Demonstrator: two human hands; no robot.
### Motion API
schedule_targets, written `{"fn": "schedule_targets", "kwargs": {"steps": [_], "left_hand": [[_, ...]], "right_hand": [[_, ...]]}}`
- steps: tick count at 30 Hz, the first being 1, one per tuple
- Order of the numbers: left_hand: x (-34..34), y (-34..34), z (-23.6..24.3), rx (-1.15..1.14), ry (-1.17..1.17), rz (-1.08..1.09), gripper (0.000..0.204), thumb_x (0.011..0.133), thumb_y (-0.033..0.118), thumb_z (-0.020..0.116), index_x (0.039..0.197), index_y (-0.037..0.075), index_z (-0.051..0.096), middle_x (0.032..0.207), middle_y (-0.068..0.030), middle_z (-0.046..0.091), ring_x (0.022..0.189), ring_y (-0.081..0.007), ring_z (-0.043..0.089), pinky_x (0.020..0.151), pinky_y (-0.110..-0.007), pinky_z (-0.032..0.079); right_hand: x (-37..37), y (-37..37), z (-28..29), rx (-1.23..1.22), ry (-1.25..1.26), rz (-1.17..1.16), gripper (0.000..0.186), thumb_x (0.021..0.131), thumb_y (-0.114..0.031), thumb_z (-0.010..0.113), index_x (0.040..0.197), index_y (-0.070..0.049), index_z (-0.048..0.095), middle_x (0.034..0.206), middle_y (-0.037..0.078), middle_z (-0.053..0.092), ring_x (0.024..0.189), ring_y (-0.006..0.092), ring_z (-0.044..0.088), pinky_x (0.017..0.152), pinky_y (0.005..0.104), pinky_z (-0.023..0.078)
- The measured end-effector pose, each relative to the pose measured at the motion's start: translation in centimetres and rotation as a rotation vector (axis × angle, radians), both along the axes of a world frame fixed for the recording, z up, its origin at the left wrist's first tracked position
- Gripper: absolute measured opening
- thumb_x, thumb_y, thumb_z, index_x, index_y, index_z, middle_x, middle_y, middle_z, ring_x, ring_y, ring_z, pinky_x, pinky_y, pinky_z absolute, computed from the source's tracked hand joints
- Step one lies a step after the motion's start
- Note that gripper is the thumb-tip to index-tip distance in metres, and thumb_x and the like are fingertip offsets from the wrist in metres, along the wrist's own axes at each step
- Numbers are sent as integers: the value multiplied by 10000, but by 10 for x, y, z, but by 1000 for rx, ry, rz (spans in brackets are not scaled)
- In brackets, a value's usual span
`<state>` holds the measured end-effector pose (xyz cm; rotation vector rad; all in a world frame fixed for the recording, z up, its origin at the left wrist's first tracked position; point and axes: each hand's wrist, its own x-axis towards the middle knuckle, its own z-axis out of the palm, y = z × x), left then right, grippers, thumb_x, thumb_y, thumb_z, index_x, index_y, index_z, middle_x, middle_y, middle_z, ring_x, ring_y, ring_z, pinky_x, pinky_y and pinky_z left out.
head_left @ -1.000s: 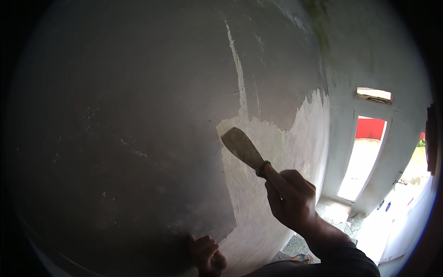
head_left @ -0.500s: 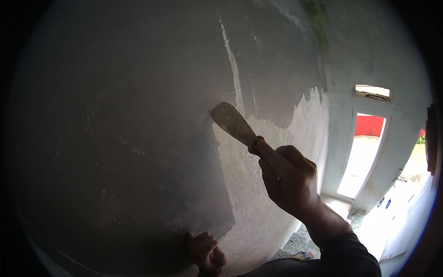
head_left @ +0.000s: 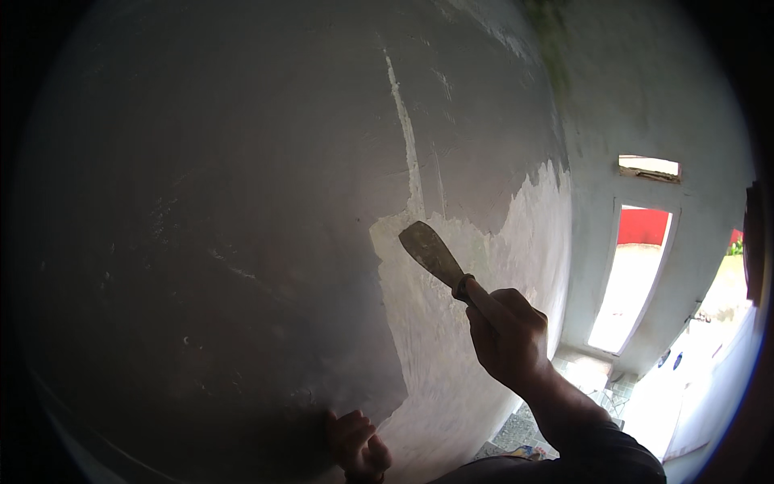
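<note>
My right hand [head_left: 509,335] is closed round the handle of a putty knife [head_left: 432,253] with a broad, stained metal blade. The blade points up and to the left. Its tip lies over the upper edge of a bare pale patch [head_left: 435,339] on the wall, just under a narrow pale strip [head_left: 406,133]; whether it touches the wall I cannot tell. Dark grey coating [head_left: 242,242] covers the wall to the left and above. Low down, my left hand [head_left: 358,446] is near the dark surface with its fingers curled in; anything inside them is hidden.
A side wall [head_left: 592,161] meets this wall at the right, with a small vent opening [head_left: 650,168] above a tall narrow window [head_left: 631,278]. Bright light comes through a wider opening at the far right. Below lies a tiled floor [head_left: 520,427].
My right hand has moved the putty knife down and a little to the right, from the dark coating's edge to the top of the pale patch. My left hand has hardly moved.
</note>
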<state>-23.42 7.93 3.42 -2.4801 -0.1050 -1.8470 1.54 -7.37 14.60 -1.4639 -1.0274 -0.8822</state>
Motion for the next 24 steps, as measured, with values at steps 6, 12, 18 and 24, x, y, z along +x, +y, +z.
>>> {"fn": "schedule_targets", "kwargs": {"steps": [6, 12, 18, 24], "left_hand": [[0, -5, 2, -18, 11, 42, 147, 1014, 226, 575, 1041, 82, 595, 1047, -105, 653, 1035, -268, 628, 1159, -559, 357], [1, -5, -1, -47, 9, 11, 161, 1023, 240, 567, 1039, 82, 591, 1046, -99, 651, 1032, -261, 624, 1168, -558, 341], [10, -4, -2, -61, -13, 17, 164, 1025, 246, 569, 1035, 83, 591, 1061, -93, 645, 1042, -258, 622, 1178, -559, 323], [14, -9, 3, -12, 55, 112, 172, 948, 181, 584, 1091, 90, 608, 1070, -85, 656, 1047, -285, 647, 1086, -526, 409]], "right_hand": [[4, -1, 3, -47, 125, -20, 352, 839, 40, 711, 1192, 28, 703, 825, 131, 710, 665, 217, 689, 582, 316, 570], [5, -6, 0, 35, 8, -21, 337, 846, 22, 715, 1181, -10, 723, 773, 109, 678, 620, 192, 675, 548, 317, 556], [16, -2, -3, 88, -41, 20, 358, 841, 21, 727, 1198, -7, 715, 789, 118, 670, 626, 199, 676, 541, 311, 547], [34, 9, 21, 54, 19, -10, 367, 853, 40, 704, 1217, -5, 705, 793, 119, 677, 638, 199, 672, 540, 311, 552]]}}
